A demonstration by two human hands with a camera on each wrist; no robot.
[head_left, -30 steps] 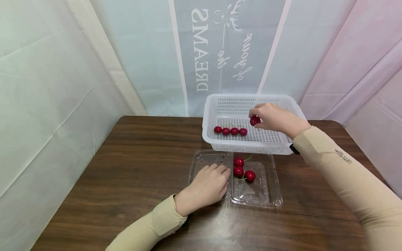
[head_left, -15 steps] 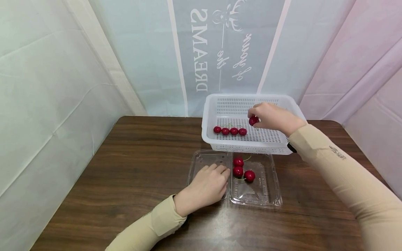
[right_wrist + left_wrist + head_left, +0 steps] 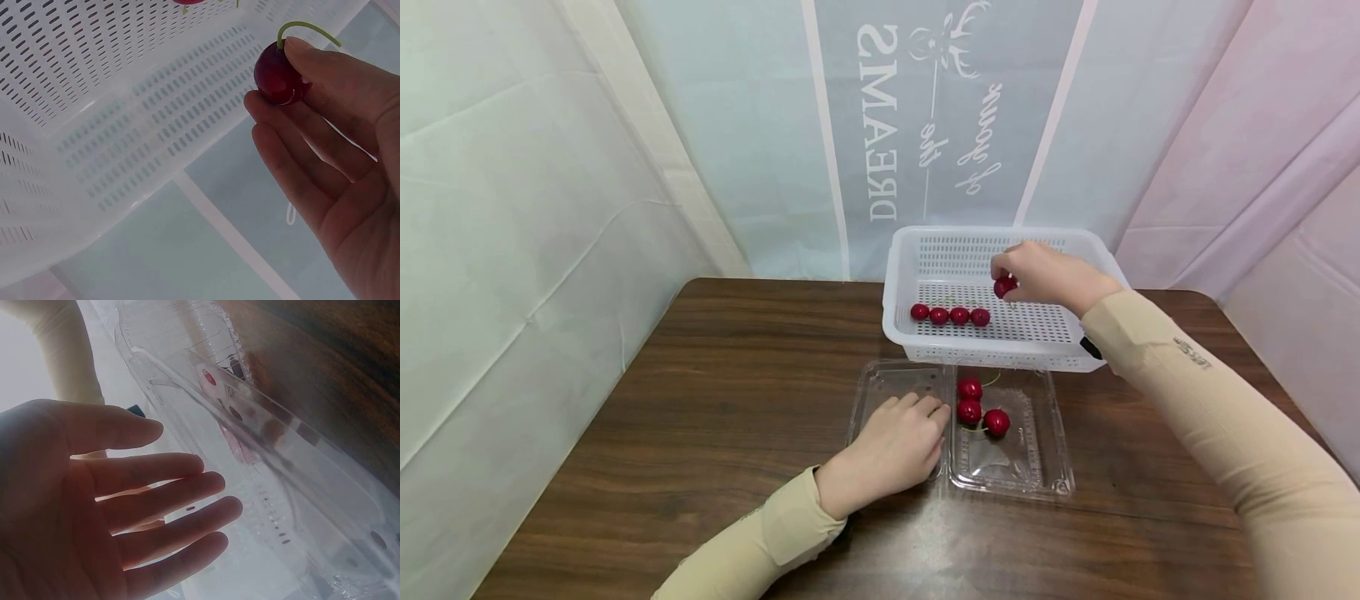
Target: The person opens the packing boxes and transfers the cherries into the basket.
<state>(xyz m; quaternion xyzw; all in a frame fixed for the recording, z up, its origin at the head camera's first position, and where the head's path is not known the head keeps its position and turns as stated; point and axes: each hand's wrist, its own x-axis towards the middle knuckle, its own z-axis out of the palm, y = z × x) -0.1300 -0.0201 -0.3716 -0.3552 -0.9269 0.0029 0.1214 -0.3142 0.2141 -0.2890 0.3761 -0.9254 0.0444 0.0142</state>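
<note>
My right hand [image 3: 1048, 277] pinches a dark red cherry [image 3: 279, 76] between thumb and fingers, over the white perforated basket [image 3: 893, 321]. The cherry's green stem curves up past the thumb in the right wrist view. In the basket, several cherries [image 3: 959, 316] lie in a row at the left front. My left hand [image 3: 891, 442] is at the left half of the clear plastic clamshell box [image 3: 1052, 467], its fingers near the middle fold. Those fingers look loosely extended in the left wrist view and hold nothing. Three cherries [image 3: 997, 422] with stems lie in the box's right half.
Both containers stand on a dark brown wooden table [image 3: 730, 375], the basket at the back and the box just in front of it. A grey-blue printed curtain [image 3: 887, 125] hangs behind the table. Pale cloth [image 3: 535, 250] closes in the left side, and pinkish cloth the right.
My right hand has shifted slightly left within the basket, still pinching the cherry. The left hand and the other cherries stay where they were.
</note>
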